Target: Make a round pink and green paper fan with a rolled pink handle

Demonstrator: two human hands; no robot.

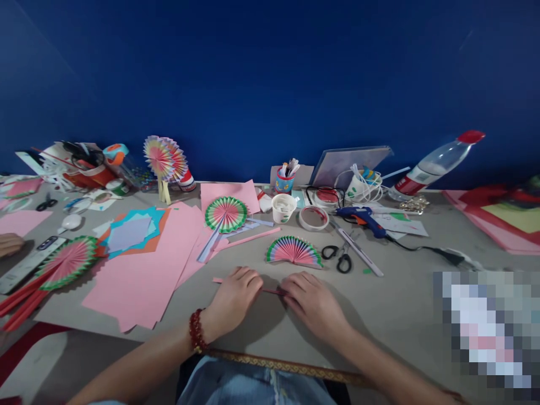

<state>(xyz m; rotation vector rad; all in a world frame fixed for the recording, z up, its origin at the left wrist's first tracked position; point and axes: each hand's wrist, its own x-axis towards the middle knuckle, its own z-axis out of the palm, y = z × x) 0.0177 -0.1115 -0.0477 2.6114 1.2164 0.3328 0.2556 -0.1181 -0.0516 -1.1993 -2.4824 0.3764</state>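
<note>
My left hand (236,295), with a red bead bracelet at its wrist, and my right hand (310,301) rest side by side on the grey table (392,304). Both hands have curled fingers pressing on a thin pink paper strip (272,291) that runs between them and sticks out to the left. Just beyond the hands lies a half-open pleated paper fan (294,251) in pink, blue and green. Black scissors (338,258) lie to its right.
Pink paper sheets (143,275), round pleated fans (225,214) (67,261), a tape roll (313,217), a white cup (283,207), a blue glue gun (361,217) with cord, a plastic bottle (436,163) and a standing fan (164,158) crowd the table. Another person's hand (8,244) shows at far left.
</note>
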